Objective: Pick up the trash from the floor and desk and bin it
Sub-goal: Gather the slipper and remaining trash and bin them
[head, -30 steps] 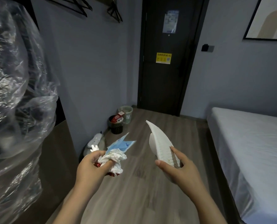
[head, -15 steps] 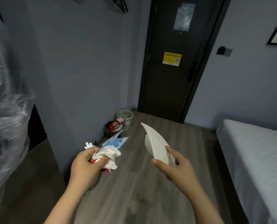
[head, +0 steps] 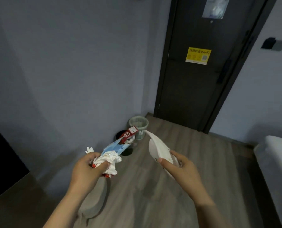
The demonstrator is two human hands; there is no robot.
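Ahead of the person, the left grip point(head: 86, 170) at 11 o'clock holds a wad of trash point(head: 110, 159) and the right grip point(head: 183, 170) at 1 o'clock holds a plate point(head: 158, 148), both before a bin point(head: 128, 151) on the floor point(head: 178, 203) at 12 o'clock, with a basket point(head: 141, 135) just behind it, the door point(head: 194, 89) beyond and the bed point(head: 276, 162) at 3 o'clock.

Two hands are counted: one left hand point(head: 86, 171) at 7 o'clock and one right hand point(head: 181, 168) at 5 o'clock. Two bins are shown just above centre: one dark bin point(head: 126, 151) and one green basket point(head: 139, 124). One red box point(head: 128, 134) is counted. At least three pieces of trash are counted: one crumpled white wad point(head: 110, 160), one blue wrapper point(head: 115, 146) and one folded white sheet point(head: 158, 148). One door point(head: 194, 89) is shown at 1 o'clock, with two notices: one yellow sticker point(head: 198, 55) and one pale paper point(head: 215, 7). One wall switch point(head: 273, 44) is counted at 2 o'clock and one bed point(head: 275, 162) at 4 o'clock.
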